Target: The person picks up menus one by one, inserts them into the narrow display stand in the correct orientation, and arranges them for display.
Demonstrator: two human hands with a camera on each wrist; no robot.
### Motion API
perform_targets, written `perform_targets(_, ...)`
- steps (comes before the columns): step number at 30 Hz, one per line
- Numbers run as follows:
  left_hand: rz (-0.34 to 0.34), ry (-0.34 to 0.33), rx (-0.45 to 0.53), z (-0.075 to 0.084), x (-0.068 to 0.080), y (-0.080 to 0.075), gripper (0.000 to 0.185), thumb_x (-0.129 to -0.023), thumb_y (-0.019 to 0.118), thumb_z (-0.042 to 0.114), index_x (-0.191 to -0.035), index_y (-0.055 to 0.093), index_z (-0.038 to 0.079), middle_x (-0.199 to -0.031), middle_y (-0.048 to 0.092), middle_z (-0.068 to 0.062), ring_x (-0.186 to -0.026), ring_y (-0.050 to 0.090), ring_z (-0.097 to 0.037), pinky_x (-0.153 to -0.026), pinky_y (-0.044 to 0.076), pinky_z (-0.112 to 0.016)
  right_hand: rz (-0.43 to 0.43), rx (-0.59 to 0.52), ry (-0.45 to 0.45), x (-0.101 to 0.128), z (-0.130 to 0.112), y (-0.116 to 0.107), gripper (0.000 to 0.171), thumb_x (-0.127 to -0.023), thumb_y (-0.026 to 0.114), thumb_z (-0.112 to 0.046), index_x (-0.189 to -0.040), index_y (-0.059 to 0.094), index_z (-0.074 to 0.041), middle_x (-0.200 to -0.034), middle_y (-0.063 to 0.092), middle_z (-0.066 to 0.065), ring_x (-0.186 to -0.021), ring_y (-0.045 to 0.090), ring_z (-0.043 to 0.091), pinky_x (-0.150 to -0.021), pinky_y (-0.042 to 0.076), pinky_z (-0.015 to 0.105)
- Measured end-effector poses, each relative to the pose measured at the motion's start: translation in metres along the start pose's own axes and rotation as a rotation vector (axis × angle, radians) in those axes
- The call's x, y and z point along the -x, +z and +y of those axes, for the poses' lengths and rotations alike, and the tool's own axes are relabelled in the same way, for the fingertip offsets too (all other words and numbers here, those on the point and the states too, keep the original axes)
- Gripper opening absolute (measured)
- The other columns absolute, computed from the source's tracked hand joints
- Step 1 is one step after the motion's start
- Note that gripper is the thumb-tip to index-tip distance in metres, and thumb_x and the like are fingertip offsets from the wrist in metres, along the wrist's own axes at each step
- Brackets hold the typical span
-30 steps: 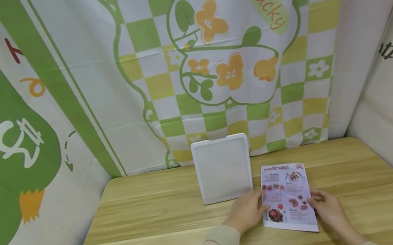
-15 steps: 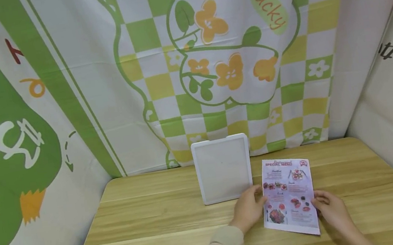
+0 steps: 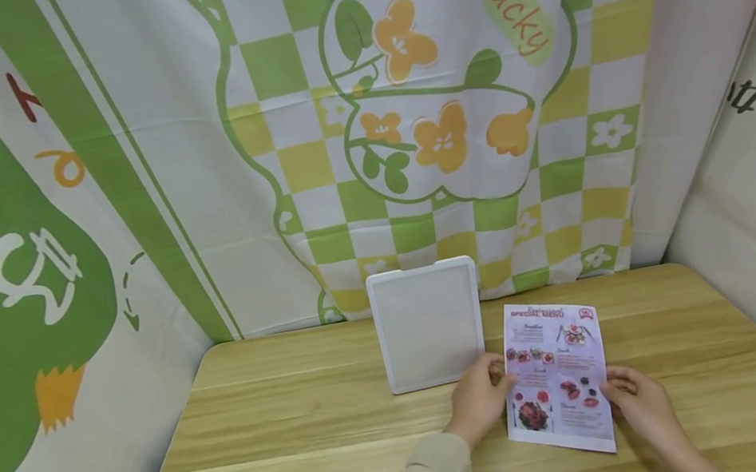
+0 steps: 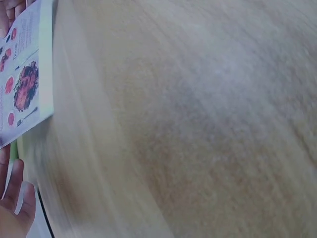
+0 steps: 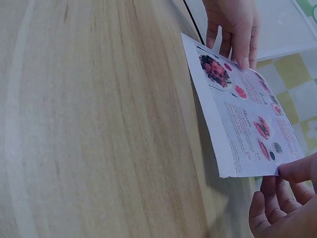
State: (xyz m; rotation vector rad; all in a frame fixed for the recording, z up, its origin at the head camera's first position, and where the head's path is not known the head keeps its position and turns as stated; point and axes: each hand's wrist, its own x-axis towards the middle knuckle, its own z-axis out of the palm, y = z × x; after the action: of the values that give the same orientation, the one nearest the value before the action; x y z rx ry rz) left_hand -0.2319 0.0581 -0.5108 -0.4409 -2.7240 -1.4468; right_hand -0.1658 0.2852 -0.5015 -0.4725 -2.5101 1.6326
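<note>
We hold the menu sheet (image 3: 557, 376) tilted up off the table (image 3: 291, 442), near its front edge: left hand (image 3: 479, 401) pinching one side, right hand (image 3: 637, 401) the other, beside the white board (image 3: 428, 324).

"SPECIAL MENU" on menu sheet (image 3: 556, 376), "Lucky" on backdrop (image 3: 512, 3)

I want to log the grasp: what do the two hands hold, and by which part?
Both hold the printed paper menu sheet with food photos, lifted off the wooden table. The left hand pinches its left edge, the right hand its right edge.
</note>
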Motion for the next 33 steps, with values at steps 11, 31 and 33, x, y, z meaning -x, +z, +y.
perform_targets(11, -0.005, -0.011, 0.058, 0.002, 0.001, -0.016, 0.024, -0.094, 0.068, 0.021, -0.118, 0.065, 0.018, -0.091, 0.065, 0.013, -0.079, 0.058, -0.003, -0.070, 0.049, -0.025, 0.034, 0.074, -0.064, 0.008, -0.011, -0.004, 0.036, -0.096, 0.063, -0.008, -0.124, 0.056, 0.013, -0.105, 0.070, 0.019, -0.077, 0.056, -0.008, -0.069, 0.048, 0.017)
perform_targets(31, 0.096, 0.078, -0.044, 0.008, 0.025, -0.049, 0.020, -0.093, 0.069, 0.029, -0.112, 0.067, 0.023, -0.089, 0.066, 0.016, -0.079, 0.058, -0.001, -0.069, 0.046, -0.025, 0.085, 0.052, -0.243, 0.028, -0.034, 0.006, 0.025, -0.095, 0.066, -0.010, -0.109, 0.064, 0.011, -0.094, 0.071, 0.019, -0.073, 0.063, 0.002, -0.066, 0.051, 0.015)
perform_targets(33, 0.102, 0.084, -0.050, 0.006, 0.028, -0.052, 0.020, -0.093, 0.069, 0.029, -0.112, 0.067, 0.022, -0.089, 0.066, 0.016, -0.078, 0.058, -0.001, -0.070, 0.046, -0.026, 0.079, 0.050, -0.249, 0.029, -0.037, 0.007, 0.023, -0.095, 0.067, -0.009, -0.108, 0.065, 0.010, -0.091, 0.071, 0.017, -0.073, 0.063, 0.003, -0.066, 0.051, 0.015)
